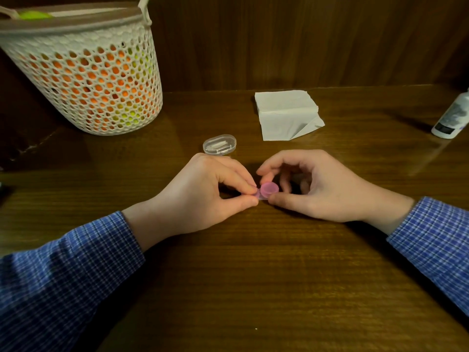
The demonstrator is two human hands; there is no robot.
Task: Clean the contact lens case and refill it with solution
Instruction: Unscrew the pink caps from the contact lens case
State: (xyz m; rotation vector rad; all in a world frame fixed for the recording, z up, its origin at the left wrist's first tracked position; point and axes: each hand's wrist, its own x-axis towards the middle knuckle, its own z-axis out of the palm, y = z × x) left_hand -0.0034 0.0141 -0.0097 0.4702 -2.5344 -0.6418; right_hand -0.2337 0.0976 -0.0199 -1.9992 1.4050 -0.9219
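We pinch the pink lens case (264, 193) lying left-right: left hand (203, 196) grasping its left end, right hand (312, 189) fingertips gripping the cap (269, 188) (seemingly unscrewing).

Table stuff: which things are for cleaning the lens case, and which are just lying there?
For the job: pink lens case, held by left hand and right hand; solution bottle; tissues.

Lying about: basket; clear plastic box.

White mesh basket (83, 80) w/ orange & yellow-green contents, back left on wood counter (253, 275). Small clear plastic box (219, 144) near centre, lid closed.
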